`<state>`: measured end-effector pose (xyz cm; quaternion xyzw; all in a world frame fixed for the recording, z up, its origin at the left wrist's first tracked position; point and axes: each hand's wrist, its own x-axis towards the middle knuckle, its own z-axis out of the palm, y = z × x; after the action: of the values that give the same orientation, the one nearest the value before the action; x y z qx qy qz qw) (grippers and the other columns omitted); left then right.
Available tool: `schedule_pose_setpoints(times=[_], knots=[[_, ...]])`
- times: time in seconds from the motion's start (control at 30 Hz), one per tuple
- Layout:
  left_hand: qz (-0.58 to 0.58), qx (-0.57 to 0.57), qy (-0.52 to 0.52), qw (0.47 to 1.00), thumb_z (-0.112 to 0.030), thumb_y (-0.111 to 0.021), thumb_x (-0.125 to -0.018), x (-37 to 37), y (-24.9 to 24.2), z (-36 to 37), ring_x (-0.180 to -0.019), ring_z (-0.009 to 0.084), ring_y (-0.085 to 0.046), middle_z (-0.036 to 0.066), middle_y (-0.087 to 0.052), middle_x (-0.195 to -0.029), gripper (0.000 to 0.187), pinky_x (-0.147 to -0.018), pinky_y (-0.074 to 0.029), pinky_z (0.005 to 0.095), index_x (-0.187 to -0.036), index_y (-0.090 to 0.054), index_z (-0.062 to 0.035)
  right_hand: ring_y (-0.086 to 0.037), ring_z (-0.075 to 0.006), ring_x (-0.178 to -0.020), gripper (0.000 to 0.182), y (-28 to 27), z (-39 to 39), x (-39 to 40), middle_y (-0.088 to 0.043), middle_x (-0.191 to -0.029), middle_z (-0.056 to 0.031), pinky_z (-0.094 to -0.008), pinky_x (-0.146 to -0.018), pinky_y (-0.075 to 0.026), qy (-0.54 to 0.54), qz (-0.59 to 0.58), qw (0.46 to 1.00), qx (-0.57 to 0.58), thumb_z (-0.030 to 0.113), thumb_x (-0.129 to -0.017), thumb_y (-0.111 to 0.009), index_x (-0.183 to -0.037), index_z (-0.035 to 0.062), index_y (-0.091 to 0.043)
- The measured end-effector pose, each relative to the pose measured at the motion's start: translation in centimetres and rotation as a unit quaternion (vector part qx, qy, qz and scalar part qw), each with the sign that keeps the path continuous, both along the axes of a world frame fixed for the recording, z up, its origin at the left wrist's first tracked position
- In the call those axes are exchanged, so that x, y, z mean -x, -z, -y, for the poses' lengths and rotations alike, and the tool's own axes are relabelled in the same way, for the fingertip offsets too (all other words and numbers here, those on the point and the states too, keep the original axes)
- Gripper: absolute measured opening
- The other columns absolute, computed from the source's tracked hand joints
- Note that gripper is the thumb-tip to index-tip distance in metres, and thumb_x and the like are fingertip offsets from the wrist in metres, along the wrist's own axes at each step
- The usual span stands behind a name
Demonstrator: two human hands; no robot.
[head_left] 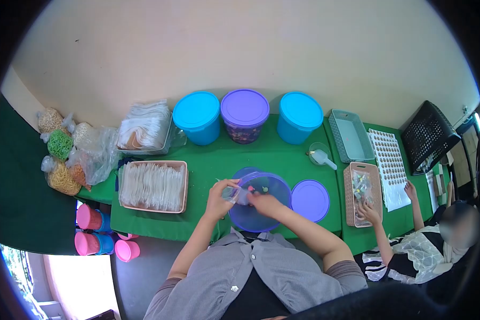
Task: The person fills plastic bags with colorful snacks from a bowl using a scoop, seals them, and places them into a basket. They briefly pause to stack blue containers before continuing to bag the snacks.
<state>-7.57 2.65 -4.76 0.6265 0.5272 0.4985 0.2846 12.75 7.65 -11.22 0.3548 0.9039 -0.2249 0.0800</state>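
Observation:
Over a purple-rimmed tub (287, 189) on the green table, my left hand (219, 200) holds a small clear plastic bag (230, 194) at the tub's left side. My right hand (268, 205) is closed beside the bag, above the tub's inside; it is blurred, and what its fingers hold cannot be made out. A few small coloured pieces show inside the tub. To the tub's right lies a round purple lid (310, 201). A pink basket (184, 186) of stacked clear bags stands on the left.
Two blue tubs (196, 110) and a purple-lidded tub (245, 108) stand at the back. A scoop (322, 158) lies to the right. At the far right a co-worker (410, 250) reaches into a pink basket (348, 202). Filled bags (60, 145) sit far left.

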Motion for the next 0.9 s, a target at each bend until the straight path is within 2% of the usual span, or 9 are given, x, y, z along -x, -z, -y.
schedule_pose_setpoints(times=[0.1, 0.27, 0.33, 0.43, 0.47, 0.53, 0.67, 0.73, 0.9], knots=[[0.004, 0.011, -0.007, 1.0, -0.004, -0.073, -0.069, 0.2, 0.1, 0.3, -0.102, 0.0258, -0.065, 0.01, -0.069, -0.108, 0.026, -0.094, -0.043, 0.0371, -0.092, -0.061, -0.0062, -0.064, -0.0405, -0.085, 0.028, 0.6, 1.3, -0.6, -0.062, -0.098, -0.0234, -0.0498, -0.07, -0.05, -0.006, 0.027, 0.995, 0.093, 0.014, -0.088, -0.052, -0.115, 0.0052, -0.046], [0.034, 0.033, -0.012, 0.999, -0.005, -0.074, -0.07, -0.1, 0.1, 0.5, -0.102, 0.0259, -0.065, 0.01, -0.069, -0.108, 0.025, -0.094, -0.043, 0.0371, -0.092, -0.061, -0.0064, -0.064, -0.0405, -0.084, 0.027, -2.9, 0.4, -2.5, -0.063, -0.094, -0.0226, -0.0501, -0.068, -0.05, -0.02, 0.025, 0.996, 0.087, 0.01, -0.087, -0.051, -0.114, 0.0041, -0.046], [0.037, 0.029, -0.008, 0.999, -0.005, -0.074, -0.07, -0.6, -0.2, 0.4, -0.102, 0.0259, -0.065, 0.01, -0.069, -0.108, 0.025, -0.093, -0.044, 0.037, -0.092, -0.061, -0.0066, -0.065, -0.0402, -0.084, 0.029, -3.4, 0.2, -2.6, -0.063, -0.092, -0.0238, -0.049, -0.067, -0.051, 0.097, -0.016, 0.994, -0.05, 0.009, -0.084, -0.052, -0.112, 0.0036, -0.047], [0.026, 0.024, -0.001, 0.999, -0.006, -0.074, -0.07, -1.2, -0.3, 0.2, -0.102, 0.0261, -0.065, 0.01, -0.069, -0.107, 0.025, -0.092, -0.044, 0.0369, -0.091, -0.061, -0.0069, -0.065, -0.0407, -0.083, 0.03, -1.9, -0.2, -2.6, -0.063, -0.093, -0.0248, -0.0484, -0.067, -0.052, 0.138, 0.063, 0.988, -0.036, 0.007, -0.081, -0.054, -0.11, 0.0022, -0.048], [0.024, 0.022, -0.001, 0.999, -0.006, -0.074, -0.07, -1.3, -0.3, 0.3, -0.102, 0.0261, -0.065, 0.01, -0.069, -0.107, 0.025, -0.092, -0.044, 0.0369, -0.091, -0.061, -0.0069, -0.065, -0.0407, -0.083, 0.03, -1.3, 0.1, -2.8, -0.063, -0.093, -0.0248, -0.0484, -0.067, -0.052, 0.138, 0.062, 0.988, -0.038, 0.007, -0.081, -0.054, -0.11, 0.0022, -0.048], [0.017, 0.02, 0.007, 1.0, -0.007, -0.075, -0.069, -1.6, -0.2, 0.4, -0.102, 0.0265, -0.065, 0.01, -0.069, -0.106, 0.025, -0.092, -0.043, 0.0374, -0.09, -0.062, -0.007, -0.066, -0.0394, -0.08, 0.03, -0.7, 1.3, -3.4, -0.064, -0.091, -0.0237, -0.0478, -0.064, -0.053, 0.041, 0.035, 0.998, -0.012, 0.005, -0.08, -0.054, -0.109, 0.0015, -0.048], [0.008, 0.016, 0.006, 1.0, -0.007, -0.075, -0.069, -2.1, -0.2, 0.4, -0.102, 0.0264, -0.065, 0.009, -0.069, -0.106, 0.024, -0.092, -0.043, 0.0378, -0.09, -0.062, -0.0069, -0.067, -0.0379, -0.073, 0.028, -2.7, 1.4, -3.5, -0.065, -0.085, -0.0218, -0.0466, -0.058, -0.053, 0.019, -0.015, 1.0, -0.019, 0.004, -0.08, -0.055, -0.107, 0.0002, -0.049], [0.007, 0.013, 0.011, 1.0, -0.007, -0.075, -0.069, -2.4, -0.5, 0.4, -0.102, 0.0262, -0.064, 0.009, -0.069, -0.106, 0.024, -0.091, -0.043, 0.038, -0.09, -0.062, -0.0067, -0.068, -0.0313, -0.066, 0.016, -3.7, 0.8, -3.2, -0.066, -0.077, -0.017, -0.0401, -0.052, -0.054, 0.075, -0.002, 0.983, -0.166, 0.009, -0.083, -0.052, -0.098, 0.0025, -0.054], [-0.02, 0.004, 0.017, 1.0, -0.007, -0.075, -0.069, -3.4, -1.0, 0.3, -0.101, 0.0264, -0.064, 0.009, -0.069, -0.105, 0.024, -0.091, -0.042, 0.0384, -0.09, -0.062, -0.0066, -0.068, -0.0293, -0.064, 0.016, -0.8, -0.2, -4.4, -0.067, -0.079, -0.0148, -0.0373, -0.05, -0.052, 0.117, 0.062, 0.962, -0.239, 0.01, -0.082, -0.053, -0.097, 0.0043, -0.057]])
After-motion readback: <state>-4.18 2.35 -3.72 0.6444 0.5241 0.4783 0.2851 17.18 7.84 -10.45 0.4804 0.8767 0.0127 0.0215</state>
